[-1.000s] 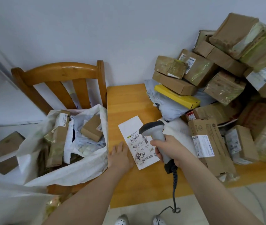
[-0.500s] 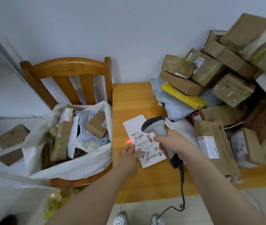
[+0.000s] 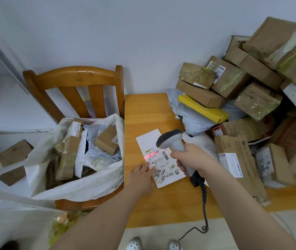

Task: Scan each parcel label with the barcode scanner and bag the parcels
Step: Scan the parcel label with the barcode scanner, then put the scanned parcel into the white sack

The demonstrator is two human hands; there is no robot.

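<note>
A flat white parcel (image 3: pixel 148 141) with a printed label lies on the wooden table (image 3: pixel 143 109). My right hand (image 3: pixel 193 158) grips the grey barcode scanner (image 3: pixel 171 140) just above the parcel, its head pointing left and down. A red scan line glows across the label's barcode. My left hand (image 3: pixel 140 175) rests flat on the parcel's left edge, fingers straight. To the left, a white bag (image 3: pixel 93 184) sits open on a wooden chair (image 3: pixel 75 78), holding several brown parcels.
A tall pile of brown boxes (image 3: pixel 248 98), a yellow box (image 3: pixel 203 109) and grey mailers fills the table's right side up to the wall. The scanner's coiled cable (image 3: pixel 204 201) hangs over the front edge. More boxes lie on the floor at far left (image 3: pixel 13 154).
The red scan light has moved from the table beside the parcel onto the label's barcode. My left hand has slid a little further onto the parcel's edge.
</note>
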